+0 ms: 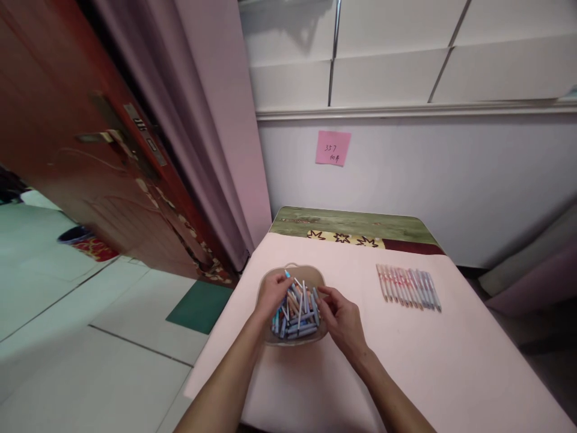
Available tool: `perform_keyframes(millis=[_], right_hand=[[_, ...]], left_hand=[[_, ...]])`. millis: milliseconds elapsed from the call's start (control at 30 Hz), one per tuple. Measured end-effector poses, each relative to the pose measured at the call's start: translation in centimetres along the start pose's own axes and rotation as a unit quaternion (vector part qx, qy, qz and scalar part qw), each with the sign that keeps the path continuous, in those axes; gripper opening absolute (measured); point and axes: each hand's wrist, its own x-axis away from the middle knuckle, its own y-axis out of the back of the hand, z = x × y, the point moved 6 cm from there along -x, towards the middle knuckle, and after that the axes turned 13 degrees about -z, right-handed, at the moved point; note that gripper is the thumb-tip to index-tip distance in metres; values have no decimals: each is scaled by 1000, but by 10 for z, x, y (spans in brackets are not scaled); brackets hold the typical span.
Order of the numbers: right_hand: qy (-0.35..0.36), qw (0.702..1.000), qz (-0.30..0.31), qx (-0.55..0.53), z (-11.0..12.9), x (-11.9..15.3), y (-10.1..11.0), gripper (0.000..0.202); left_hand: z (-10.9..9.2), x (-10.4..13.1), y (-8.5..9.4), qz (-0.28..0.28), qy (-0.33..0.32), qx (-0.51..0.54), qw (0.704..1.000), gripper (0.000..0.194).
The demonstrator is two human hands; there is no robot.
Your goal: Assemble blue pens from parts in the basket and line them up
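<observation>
A beige basket stands on the table, filled with a jumble of pens in blue, grey, white and brownish tones. My left hand reaches over the basket's left rim, its fingers closed around a pen with a light blue end. At the right rim, my right hand is bent over the basket, thumb and forefinger apart and close to a grey-green pen. Its other fingers are curled and partly hidden.
A row of pens, reddish to bluish grey, lies side by side on the pale-covered table. A pink note is stuck on the wall behind. To the left are a purple curtain and a red-brown door.
</observation>
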Motion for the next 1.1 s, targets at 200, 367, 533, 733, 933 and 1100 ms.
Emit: perform_keyframes(millis=[200,367,533,733,933,1100], right_hand=[[57,998,16,-2,23,-3,-24,28],[-68,982,124,-123,19,0,-53,38],[-94,969,167,-155,15,6,-61,42],[-235,915,217,-245,9,17,-65,41],[-207,929,205,-230,7,14,-63,38],[-154,970,105,-154,7,8,-56,38]], left_hand=[[-31,23,26,45,-18,127,991,31],[-31,36,28,87,66,278,954,30],[-23,43,19,103,154,377,907,28],[-28,49,19,182,164,404,881,31],[-24,50,21,164,133,367,906,29],[-18,50,15,107,146,392,902,32]])
